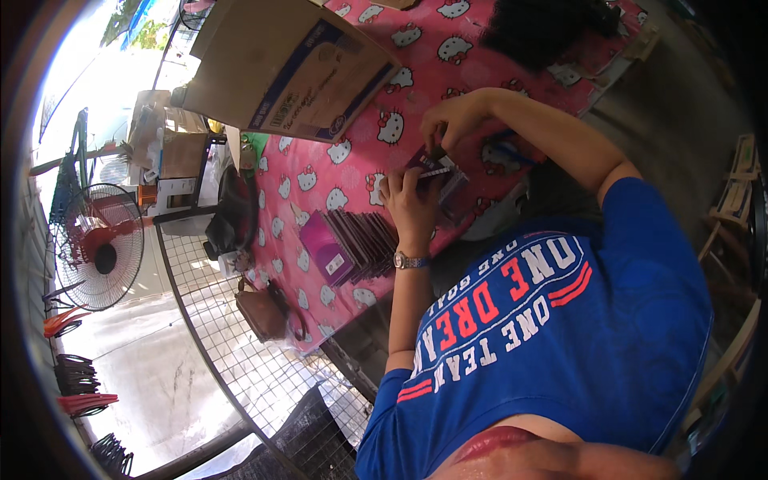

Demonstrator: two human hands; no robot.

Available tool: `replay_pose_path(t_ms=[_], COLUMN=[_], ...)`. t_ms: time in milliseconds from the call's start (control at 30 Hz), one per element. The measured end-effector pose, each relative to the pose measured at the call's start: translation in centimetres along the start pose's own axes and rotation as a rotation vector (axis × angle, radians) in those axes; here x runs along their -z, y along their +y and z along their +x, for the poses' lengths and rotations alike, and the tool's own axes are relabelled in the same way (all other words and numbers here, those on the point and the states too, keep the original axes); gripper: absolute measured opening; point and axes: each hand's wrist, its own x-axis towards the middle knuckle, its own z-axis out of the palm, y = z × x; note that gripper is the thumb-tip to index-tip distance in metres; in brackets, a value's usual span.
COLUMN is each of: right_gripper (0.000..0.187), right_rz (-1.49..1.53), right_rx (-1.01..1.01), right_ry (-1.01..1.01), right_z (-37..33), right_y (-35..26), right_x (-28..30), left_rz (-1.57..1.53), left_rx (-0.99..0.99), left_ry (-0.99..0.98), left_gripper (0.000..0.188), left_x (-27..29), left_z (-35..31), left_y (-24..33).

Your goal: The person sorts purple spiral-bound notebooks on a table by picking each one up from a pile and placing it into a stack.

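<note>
A small dark purple box (439, 163) with a pale edge lies between my two hands, over the table. My left hand (410, 205), with a watch on its wrist, has its fingers bent over the near side of this box. From the far side my right hand (454, 122) pinches at the box's upper end, its fingertips partly hidden. Under and beside it another dark purple box (454, 198) shows in part. Left of my left wrist, a leaning row of several flat purple boxes (360, 244) rests on the table.
A pink patterned cloth (336, 198) covers the table. A large open cardboard carton (308, 76) stands at the far left, and a black pile (548, 32) lies at the far right. A brown bag (262, 312) sits by the left edge, near wire mesh and a fan (104, 256).
</note>
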Motion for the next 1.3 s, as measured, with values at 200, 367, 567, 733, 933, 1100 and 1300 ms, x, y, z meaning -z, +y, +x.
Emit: replay_pose_path(t_ms=[200, 367, 567, 733, 933, 1100, 1300], right_gripper=[0.045, 0.045, 0.050, 0.052, 0.035, 0.022, 0.019], right_rz=[-0.040, 0.182, 0.255, -0.955, -0.945, -1.141, -1.162], right_rx=[0.086, 0.276, 0.351, -0.214, 0.154, -0.099, 0.007], right_ry=[0.062, -0.092, -0.128, 0.545, 0.473, 0.076, 0.439], right_z=[0.4, 1.7, 2.8, 0.6, 0.5, 0.9, 0.7], right_y=[-0.3, -0.6, 1.3, 4.0, 5.4, -4.2, -1.9], right_x=[0.1, 0.0, 0.9, 4.3, 4.2, -3.2, -4.9], left_rz=[-0.063, -0.121, -0.219, -0.267, -0.268, -0.243, -0.246], left_rx=[0.010, 0.125, 0.124, 0.158, 0.144, 0.203, 0.157], left_ry=[0.077, 0.062, 0.061, -0.010, -0.034, -0.036, -0.013], left_gripper=[0.031, 0.026, 0.020, 0.017, 0.019, 0.019, 0.019], left_x=[0.3, 1.0, 0.8, 1.4, 0.7, 1.4, 0.5], left_z=[-0.1, -0.4, -0.3, 0.2, 0.7, 0.0, 0.2], left_y=[-1.7, -2.9, -3.3, -2.5, -1.8, -2.1, -2.8])
